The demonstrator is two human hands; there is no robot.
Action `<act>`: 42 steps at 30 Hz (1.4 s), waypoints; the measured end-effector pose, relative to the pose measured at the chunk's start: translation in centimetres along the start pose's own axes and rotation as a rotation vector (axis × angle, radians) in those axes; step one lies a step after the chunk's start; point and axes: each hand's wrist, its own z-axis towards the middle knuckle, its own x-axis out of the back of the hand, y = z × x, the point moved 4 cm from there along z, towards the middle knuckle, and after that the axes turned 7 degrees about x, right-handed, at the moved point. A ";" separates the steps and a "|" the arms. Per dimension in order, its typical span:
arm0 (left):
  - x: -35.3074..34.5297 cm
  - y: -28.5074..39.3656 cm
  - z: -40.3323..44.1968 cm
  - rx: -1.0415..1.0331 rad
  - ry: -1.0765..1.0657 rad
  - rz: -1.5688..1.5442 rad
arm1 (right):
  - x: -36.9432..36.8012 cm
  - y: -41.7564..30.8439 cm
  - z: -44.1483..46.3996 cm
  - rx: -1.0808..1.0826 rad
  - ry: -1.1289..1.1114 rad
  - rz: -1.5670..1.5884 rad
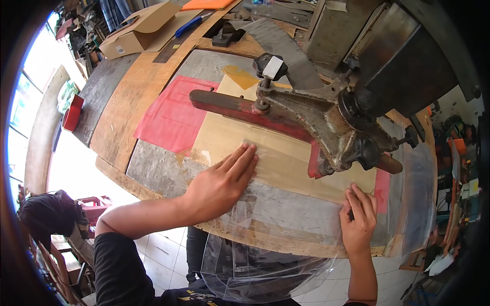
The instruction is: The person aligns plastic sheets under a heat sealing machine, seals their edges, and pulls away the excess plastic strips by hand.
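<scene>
My left hand lies flat, fingers stretched out, on a clear plastic sheet over a beige sheet. Near the beige sheet's right front corner, my right hand rests its slightly bent fingertips on the plastic; the fingers look apart. The clear plastic hangs over the table's front edge toward my lap. Above the beige sheet stands a metal press head with a long narrow bar across it. I cannot tell whether the bar touches the sheet. A red sheet shows at the left, partly under the beige one.
A cardboard box and a blue-handled tool are at the back left. Red tape sits at the far left edge. The machine's dark column rises at the right. Behind on the left is a person.
</scene>
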 end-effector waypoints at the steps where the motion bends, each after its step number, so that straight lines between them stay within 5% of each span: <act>1: 0.0 0.0 0.1 -0.005 0.006 0.004 | 0.0 0.0 0.0 0.007 0.007 -0.009; 42: -1.0 -0.2 2.6 0.001 0.037 0.128 | -1.1 3.3 2.6 0.027 0.034 0.046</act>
